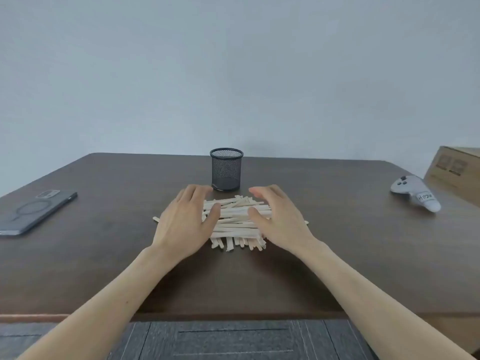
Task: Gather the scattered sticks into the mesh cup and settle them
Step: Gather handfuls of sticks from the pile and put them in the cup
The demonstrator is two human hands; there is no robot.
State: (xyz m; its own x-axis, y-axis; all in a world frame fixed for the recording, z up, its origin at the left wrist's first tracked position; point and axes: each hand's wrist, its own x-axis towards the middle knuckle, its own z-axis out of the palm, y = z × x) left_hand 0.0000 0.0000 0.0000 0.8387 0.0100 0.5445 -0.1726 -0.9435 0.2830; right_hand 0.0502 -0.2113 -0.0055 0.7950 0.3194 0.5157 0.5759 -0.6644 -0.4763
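Observation:
A pile of pale wooden sticks [235, 219] lies crosswise on the brown table [104, 255], just in front of a black mesh cup [226, 169] that stands upright and looks empty. My left hand [185, 219] rests over the left side of the pile, fingers spread, thumb on the sticks. My right hand [279, 216] covers the right side the same way. Both palms face inward and down. Neither hand has lifted any stick. One stick tip pokes out left of my left hand.
A dark phone [33, 211] lies flat at the table's left edge. A white game controller [415, 192] lies at the right, beside a cardboard box [457, 172]. A grey patterned floor shows below the table's near edge.

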